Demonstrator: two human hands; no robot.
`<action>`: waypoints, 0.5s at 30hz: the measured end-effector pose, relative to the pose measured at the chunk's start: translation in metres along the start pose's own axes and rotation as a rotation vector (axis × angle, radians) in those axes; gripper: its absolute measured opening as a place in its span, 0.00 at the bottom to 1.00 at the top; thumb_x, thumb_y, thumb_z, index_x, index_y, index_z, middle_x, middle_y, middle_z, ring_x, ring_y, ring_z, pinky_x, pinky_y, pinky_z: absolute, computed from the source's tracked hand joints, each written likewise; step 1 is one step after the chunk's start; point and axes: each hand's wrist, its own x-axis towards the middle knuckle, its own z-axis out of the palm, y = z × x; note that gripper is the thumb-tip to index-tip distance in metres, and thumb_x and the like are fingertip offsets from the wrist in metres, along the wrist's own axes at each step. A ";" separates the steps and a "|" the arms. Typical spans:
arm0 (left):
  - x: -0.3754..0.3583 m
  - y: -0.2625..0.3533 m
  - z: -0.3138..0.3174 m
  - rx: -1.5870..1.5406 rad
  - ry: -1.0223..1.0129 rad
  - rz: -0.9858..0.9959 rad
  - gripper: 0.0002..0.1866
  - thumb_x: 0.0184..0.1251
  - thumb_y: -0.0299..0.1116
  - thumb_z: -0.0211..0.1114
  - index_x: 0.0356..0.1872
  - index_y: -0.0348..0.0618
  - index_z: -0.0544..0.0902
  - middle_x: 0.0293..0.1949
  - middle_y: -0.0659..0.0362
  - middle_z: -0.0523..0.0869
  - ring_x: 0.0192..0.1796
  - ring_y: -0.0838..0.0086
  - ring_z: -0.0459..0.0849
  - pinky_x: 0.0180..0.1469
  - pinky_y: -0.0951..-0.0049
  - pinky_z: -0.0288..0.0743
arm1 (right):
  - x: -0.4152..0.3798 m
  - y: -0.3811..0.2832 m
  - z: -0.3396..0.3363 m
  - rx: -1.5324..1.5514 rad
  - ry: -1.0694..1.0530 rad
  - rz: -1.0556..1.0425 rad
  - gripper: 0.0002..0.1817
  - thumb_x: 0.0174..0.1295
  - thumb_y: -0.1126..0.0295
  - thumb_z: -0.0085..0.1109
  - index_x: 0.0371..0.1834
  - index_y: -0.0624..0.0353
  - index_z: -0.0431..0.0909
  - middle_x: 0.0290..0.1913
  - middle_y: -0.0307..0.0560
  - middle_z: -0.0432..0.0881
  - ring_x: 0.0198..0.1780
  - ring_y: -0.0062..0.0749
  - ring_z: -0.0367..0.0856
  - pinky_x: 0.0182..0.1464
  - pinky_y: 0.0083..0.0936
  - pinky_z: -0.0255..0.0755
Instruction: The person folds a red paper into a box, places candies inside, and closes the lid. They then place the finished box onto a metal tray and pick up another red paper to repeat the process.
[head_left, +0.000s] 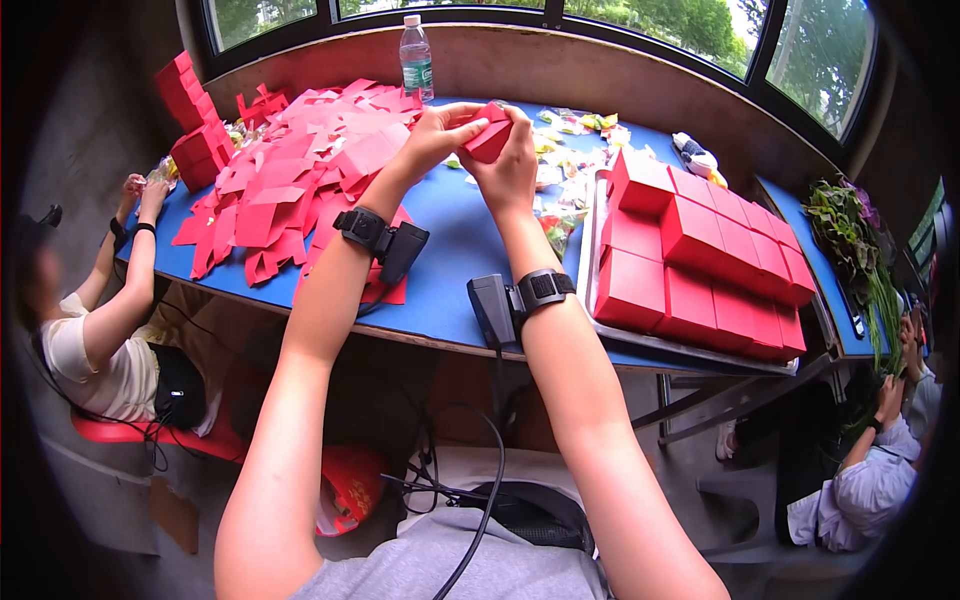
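Note:
Over the far side of the blue table (pixel 440 270), a red paper box (pixel 488 145) is held up between my two hands. My left hand (pixel 440 138) grips it from the left, thumb laid along its upper part. My right hand (pixel 508 172) is wrapped round its right side; some fingertips are hidden behind it. Left of my hands spreads a large heap of flat red card pieces (pixel 290 180). On the right, a white tray (pixel 588 250) bears stacked, folded red boxes (pixel 690 225).
A water bottle (pixel 416 65) stands at the back. Wrapped sweets (pixel 560 180) lie scattered behind my right arm. More red boxes (pixel 200 150) are stacked at far left, beside a seated person (pixel 110 320). Another person (pixel 860 480) handles green plants (pixel 850 230) at right.

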 end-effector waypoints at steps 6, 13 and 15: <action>-0.003 0.007 -0.009 -0.050 -0.054 -0.113 0.20 0.66 0.38 0.59 0.54 0.36 0.76 0.44 0.59 0.82 0.44 0.79 0.80 0.47 0.79 0.73 | 0.000 -0.002 -0.002 0.003 -0.015 -0.003 0.41 0.36 0.60 0.76 0.54 0.56 0.62 0.48 0.55 0.74 0.48 0.51 0.75 0.48 0.39 0.72; -0.010 0.021 -0.011 0.168 -0.243 -0.123 0.35 0.69 0.61 0.39 0.72 0.55 0.49 0.69 0.51 0.56 0.69 0.69 0.57 0.65 0.65 0.57 | 0.001 0.001 -0.002 0.005 -0.001 0.048 0.41 0.41 0.57 0.73 0.57 0.59 0.60 0.49 0.56 0.73 0.52 0.48 0.74 0.52 0.37 0.70; -0.009 0.020 -0.020 -0.328 -0.392 -0.155 0.39 0.65 0.66 0.40 0.72 0.56 0.48 0.69 0.51 0.56 0.71 0.67 0.54 0.68 0.63 0.52 | 0.004 -0.001 0.001 0.179 0.080 0.232 0.38 0.48 0.51 0.68 0.57 0.61 0.62 0.50 0.57 0.74 0.50 0.49 0.75 0.50 0.34 0.71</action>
